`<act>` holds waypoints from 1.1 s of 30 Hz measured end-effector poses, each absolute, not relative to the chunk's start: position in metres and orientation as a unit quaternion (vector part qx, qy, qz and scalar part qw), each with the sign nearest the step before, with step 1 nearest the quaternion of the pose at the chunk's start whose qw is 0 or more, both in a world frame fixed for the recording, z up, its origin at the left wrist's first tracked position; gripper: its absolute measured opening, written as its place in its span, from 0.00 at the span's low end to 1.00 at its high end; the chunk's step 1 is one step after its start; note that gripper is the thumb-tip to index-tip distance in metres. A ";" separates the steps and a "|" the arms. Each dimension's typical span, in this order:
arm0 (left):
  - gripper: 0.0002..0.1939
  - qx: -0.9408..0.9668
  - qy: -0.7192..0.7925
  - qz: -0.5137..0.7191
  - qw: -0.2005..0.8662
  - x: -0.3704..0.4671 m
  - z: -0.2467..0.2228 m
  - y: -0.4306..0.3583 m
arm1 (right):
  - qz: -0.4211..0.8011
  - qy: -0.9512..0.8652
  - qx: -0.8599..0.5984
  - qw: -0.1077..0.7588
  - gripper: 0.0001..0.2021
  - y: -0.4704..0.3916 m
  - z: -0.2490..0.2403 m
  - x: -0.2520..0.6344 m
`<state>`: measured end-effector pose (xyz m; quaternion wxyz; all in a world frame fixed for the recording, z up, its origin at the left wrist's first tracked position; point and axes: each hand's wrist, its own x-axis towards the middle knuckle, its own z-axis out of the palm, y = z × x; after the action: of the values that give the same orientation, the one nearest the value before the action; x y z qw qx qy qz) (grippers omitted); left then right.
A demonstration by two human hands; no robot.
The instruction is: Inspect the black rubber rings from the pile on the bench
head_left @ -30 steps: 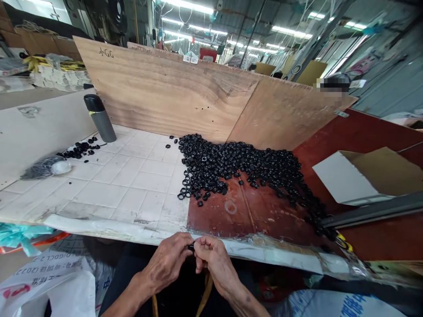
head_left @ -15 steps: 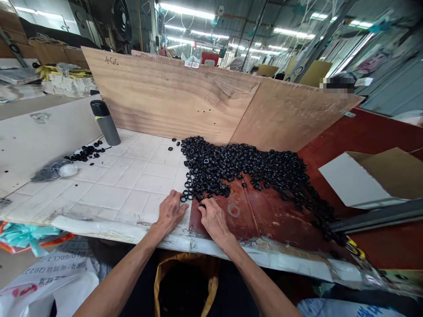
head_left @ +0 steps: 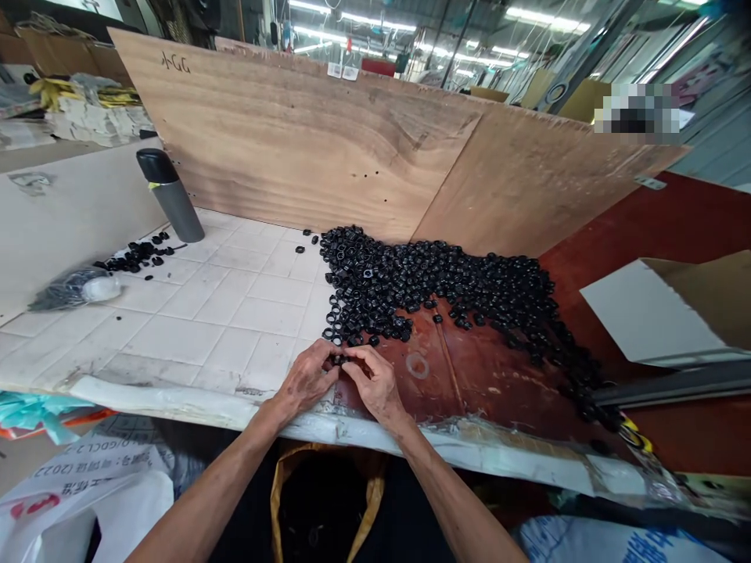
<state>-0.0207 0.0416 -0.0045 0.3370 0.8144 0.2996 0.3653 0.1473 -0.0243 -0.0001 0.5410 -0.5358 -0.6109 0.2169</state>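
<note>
Left hand [head_left: 308,379], right hand [head_left: 376,385]: narrow, at black part [head_left: 339,360], hold unclear | step: likely picking, near side of pile [head_left: 367,285] | next: needs sure pinch

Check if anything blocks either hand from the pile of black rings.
Nothing visible does. The left hand and right hand are at the near left end of the black ring pile, with something small and dark between them; the exact grip is unclear.
</note>
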 end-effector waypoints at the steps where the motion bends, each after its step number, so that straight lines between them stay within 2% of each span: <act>1: 0.14 0.809 0.295 0.361 0.357 -0.021 -0.003 0.042 | 0.216 -0.601 -0.545 0.543 0.07 -0.024 -0.001 0.147; 6: 0.10 0.760 0.308 0.362 0.444 -0.024 0.003 0.041 | 0.192 -0.607 -0.548 0.543 0.03 -0.025 -0.001 0.148; 14: 0.11 0.708 0.274 0.386 0.524 -0.022 -0.002 0.041 | 0.182 -0.616 -0.529 0.554 0.05 -0.028 0.004 0.148; 27: 0.09 0.785 0.245 0.385 0.420 -0.022 0.006 0.037 | 0.209 -0.587 -0.590 0.513 0.09 -0.030 -0.002 0.148; 33: 0.07 0.765 0.260 0.395 0.438 -0.021 0.006 0.038 | 0.237 -0.601 -0.579 0.498 0.10 -0.032 0.001 0.150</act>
<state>-0.0214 0.0379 0.0056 0.4381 0.7648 0.2596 0.3947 0.1495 -0.0323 0.0008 0.4982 -0.5786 -0.6006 0.2373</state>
